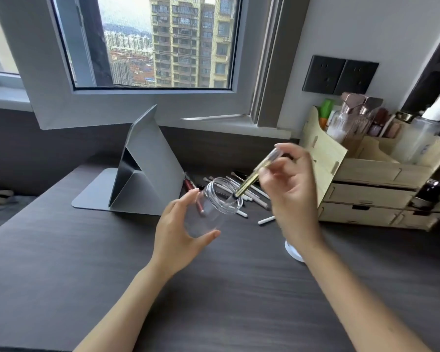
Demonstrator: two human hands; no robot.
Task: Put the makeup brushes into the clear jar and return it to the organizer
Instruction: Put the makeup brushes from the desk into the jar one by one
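- My left grip (182,226) wraps the clear jar (211,207), tilted above the desk (61,262); its glass walls barely show.
- My right grip (287,181) pinches a gold-handled brush (249,181), tip at the jar's mouth, top end blurred.
- Beyond both grips lie loose brushes (241,191), partly hidden; the wooden organizer (371,179) stands right.

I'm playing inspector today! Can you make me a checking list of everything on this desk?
Surface: dark wood-grain desk.
Job's things: clear jar tilted, off the desk; gold brush tip at its mouth; loose brushes on the desk behind; wooden organizer at right.
Clutter: grey folding stand; white round object, partly hidden.
Grippers: left hand holds the jar; right hand holds the gold brush.
Cables: nothing seen.
Surroundings: window; wall sockets.
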